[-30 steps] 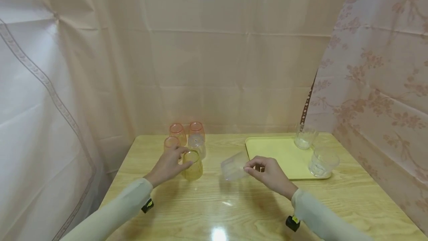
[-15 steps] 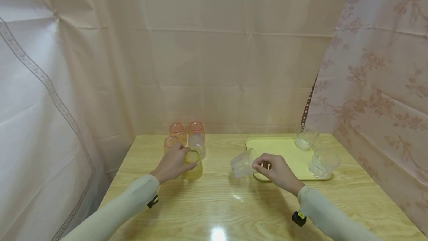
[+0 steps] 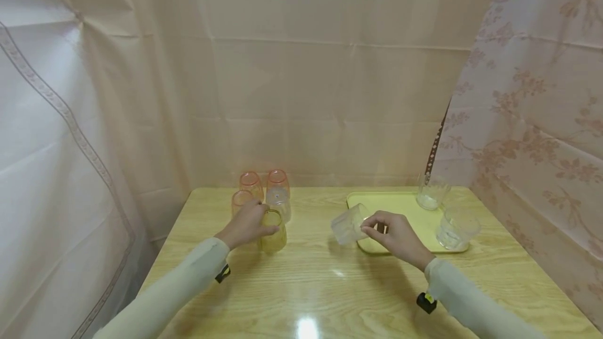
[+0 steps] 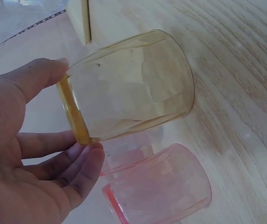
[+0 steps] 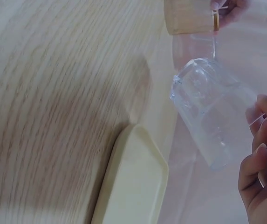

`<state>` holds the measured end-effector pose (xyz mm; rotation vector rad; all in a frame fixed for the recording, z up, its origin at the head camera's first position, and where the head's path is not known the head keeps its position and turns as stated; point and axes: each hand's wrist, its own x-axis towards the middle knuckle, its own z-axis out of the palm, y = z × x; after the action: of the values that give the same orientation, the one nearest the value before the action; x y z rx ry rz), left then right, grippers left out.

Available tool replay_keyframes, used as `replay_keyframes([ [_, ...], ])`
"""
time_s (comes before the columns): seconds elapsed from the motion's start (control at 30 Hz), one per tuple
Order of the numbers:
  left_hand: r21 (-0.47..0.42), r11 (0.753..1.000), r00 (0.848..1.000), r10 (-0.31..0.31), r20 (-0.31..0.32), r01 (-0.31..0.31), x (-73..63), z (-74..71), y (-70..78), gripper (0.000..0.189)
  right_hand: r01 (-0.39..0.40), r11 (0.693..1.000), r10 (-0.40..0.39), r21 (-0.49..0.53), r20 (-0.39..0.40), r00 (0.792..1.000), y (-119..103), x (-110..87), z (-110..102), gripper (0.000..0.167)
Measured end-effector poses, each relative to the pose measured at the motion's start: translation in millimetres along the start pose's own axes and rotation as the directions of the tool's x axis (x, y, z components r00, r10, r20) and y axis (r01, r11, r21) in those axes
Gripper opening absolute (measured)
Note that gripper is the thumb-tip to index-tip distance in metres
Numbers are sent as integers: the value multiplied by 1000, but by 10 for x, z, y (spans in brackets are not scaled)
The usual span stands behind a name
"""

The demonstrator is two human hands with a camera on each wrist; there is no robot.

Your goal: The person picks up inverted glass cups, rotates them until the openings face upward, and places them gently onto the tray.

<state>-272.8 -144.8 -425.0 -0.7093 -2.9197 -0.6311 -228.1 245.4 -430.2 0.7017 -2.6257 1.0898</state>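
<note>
My left hand pinches a yellow see-through cup by its thick amber base. The cup stands upside down on the left part of the table; in the left wrist view, thumb and fingertips sit on opposite sides of that base. My right hand holds a clear cup by its rim between thumb and fingers. Tilted, with its base down to the left, this cup hangs over the table at the left edge of the yellow tray. The right wrist view shows the clear cup's faceted base.
Behind the yellow cup stand a clear cup and three upside-down pink cups, the rearmost pink cup near the back edge. Two clear glasses stand upright on the tray, a back glass and a front glass. Curtains enclose the table.
My right hand has carried the tilted clear cup rightward to the tray's left edge. My left hand has shifted slightly right around the yellow cup's base; that cup stays in place.
</note>
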Motion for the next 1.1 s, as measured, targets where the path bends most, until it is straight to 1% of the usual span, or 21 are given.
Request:
replay_keyframes([
  [0.1, -8, 1000, 1000, 3, 14, -3, 11, -15, -1, 53, 10, 1000, -10, -27, -11, 1000, 39, 2, -27, 5],
  [0.23, -19, 1000, 1000, 25, 1, -25, 20, -19, -12, 46, -2, 999, 0, -54, -28, 1000, 65, -1, -73, 4],
  [0.3, -29, 999, 1000, 29, -3, -29, 20, -16, -13, 45, 4, 997, -8, -73, -44, 999, 74, 4, -102, 3],
  [0.6, -41, 999, 1000, -4, -15, 3, 9, 3, -19, 51, 58, 984, -73, -169, -85, 994, 151, 72, -256, 2],
  [0.67, -43, 999, 1000, 0, -16, -1, 16, -7, -16, 50, 78, 972, -102, -223, -103, 989, 194, 80, -287, 2],
  [0.83, -28, 1000, 1000, 12, -11, -12, 41, 8, -40, 47, 115, 921, -181, -372, -147, 972, 339, 67, -353, 2],
  [0.93, -26, 1000, 1000, 7, -9, -7, 44, 21, -50, 47, 111, 901, -193, -420, -158, 969, 416, 48, -405, 5],
  [1.1, -67, 997, 1000, -22, 0, 22, 31, 21, -32, 52, 104, 872, -194, -477, -142, 971, 503, 26, -509, 5],
])
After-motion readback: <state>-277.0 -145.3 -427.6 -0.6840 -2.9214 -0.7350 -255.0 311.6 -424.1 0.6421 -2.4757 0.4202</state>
